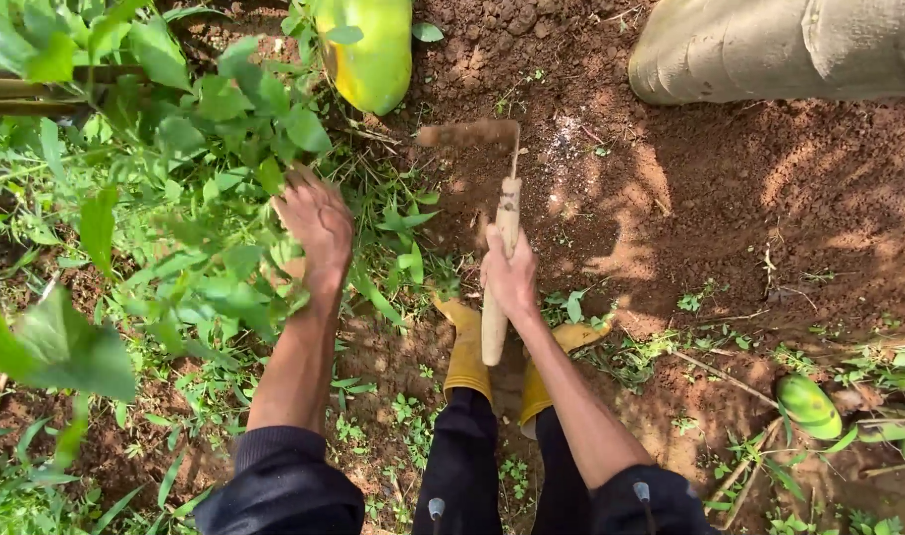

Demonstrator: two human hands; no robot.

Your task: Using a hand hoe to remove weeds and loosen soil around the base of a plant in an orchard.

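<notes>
My right hand [510, 275] grips the pale wooden handle of a small hoe [502, 248], whose soil-caked blade [469, 134] rests on the reddish earth ahead of me. My left hand [317, 226] reaches into a leafy green plant [210, 198] on the left, fingers closed among its stems and leaves; what it grasps is partly hidden by foliage. Both arms wear dark sleeves pushed up. My yellow rubber boots [465, 352] stand on the soil below the hoe.
A large yellow-green fruit [371, 54] lies at the top centre. A thick pale trunk [780, 50] lies across the top right. A smaller green fruit [807, 406] sits at right. Weeds and grass cover the left; bare tilled soil [750, 198] spreads right.
</notes>
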